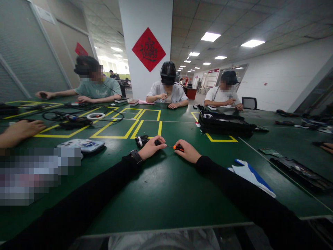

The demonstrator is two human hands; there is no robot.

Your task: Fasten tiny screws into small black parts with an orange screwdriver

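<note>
Above the green table in front of me, my right hand (187, 151) is closed around the orange and black handle of a screwdriver (179, 148). Its thin shaft points left and meets the fingertips of my left hand (151, 149). Those fingers pinch a small black rounded part (157, 142), whose kind I cannot make out. Whether the screwdriver tip sits in that part is hidden by the fingers. Just left of my left hand lie black cylinders with white bands (142, 140), close to the wrist but apart from the fingers.
A blue and white glove (253, 177) lies right of my right forearm. Black housings (226, 123) and opened electronics (301, 172) are farther right. At left are a patterned case (82, 145), cables (75, 119) and another person's hand (24, 131). Several people sit around the table.
</note>
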